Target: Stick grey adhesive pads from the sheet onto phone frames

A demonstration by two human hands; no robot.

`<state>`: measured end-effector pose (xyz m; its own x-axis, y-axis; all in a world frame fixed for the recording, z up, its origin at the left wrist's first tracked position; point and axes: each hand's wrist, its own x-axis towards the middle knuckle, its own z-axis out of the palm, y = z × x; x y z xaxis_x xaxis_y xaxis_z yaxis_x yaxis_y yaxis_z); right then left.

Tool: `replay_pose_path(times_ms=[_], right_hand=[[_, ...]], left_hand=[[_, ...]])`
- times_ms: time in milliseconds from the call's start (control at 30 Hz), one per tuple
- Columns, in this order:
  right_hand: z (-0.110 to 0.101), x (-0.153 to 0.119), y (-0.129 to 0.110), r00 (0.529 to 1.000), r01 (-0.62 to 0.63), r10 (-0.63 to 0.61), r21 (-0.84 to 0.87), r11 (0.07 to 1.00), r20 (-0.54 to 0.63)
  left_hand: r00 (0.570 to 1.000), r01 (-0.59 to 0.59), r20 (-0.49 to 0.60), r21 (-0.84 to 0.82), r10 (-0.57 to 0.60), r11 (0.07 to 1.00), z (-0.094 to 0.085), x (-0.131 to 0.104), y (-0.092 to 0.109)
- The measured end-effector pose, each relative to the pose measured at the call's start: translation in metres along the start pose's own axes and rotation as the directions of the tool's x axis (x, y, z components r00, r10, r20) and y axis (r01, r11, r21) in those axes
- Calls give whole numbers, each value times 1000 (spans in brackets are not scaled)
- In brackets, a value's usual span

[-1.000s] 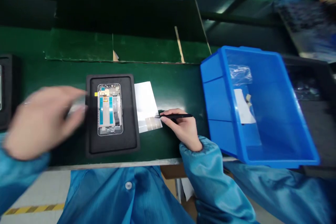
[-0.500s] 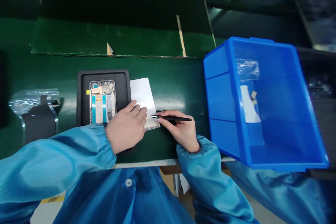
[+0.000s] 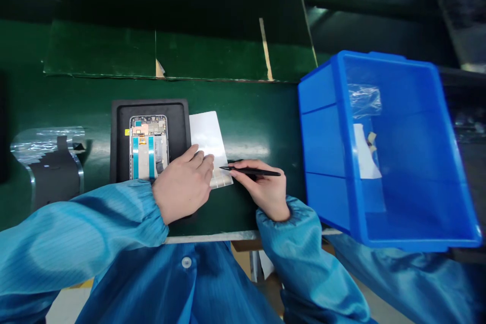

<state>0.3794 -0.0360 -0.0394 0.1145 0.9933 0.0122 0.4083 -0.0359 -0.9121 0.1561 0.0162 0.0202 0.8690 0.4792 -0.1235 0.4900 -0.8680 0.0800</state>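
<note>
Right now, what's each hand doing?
Left hand: spread flat on the white rectangular sheet, gripping nothing visible.
Right hand: closed on slim black pointed tweezers.

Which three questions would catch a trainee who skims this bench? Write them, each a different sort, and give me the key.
1. Multiple choice: what does the right hand hold?
a) a screwdriver
b) black tweezers
c) a roll of tape

2. True or false: the blue bin stands to the right of the black tray.

3. Fill in: the fingers of the left hand lie on the white ____.

Key: 1. b; 2. true; 3. sheet.
</note>
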Motion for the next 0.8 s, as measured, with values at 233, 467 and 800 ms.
replay_pose_path(times_ms=[233, 467, 800], right_hand=[[-7, -1, -8, 991, -105, 121, 233, 967, -55], [-3, 0, -53, 990, -59, 98, 336, 940, -100], [48, 7, -108, 999, 30, -33, 445, 895, -1]], left_hand=[[1000, 9, 15, -44, -9, 999, 3, 4, -1], [946, 190, -117, -553, -301, 811, -30, -35, -14], [783, 409, 360, -912, -507, -15, -32, -77, -27]])
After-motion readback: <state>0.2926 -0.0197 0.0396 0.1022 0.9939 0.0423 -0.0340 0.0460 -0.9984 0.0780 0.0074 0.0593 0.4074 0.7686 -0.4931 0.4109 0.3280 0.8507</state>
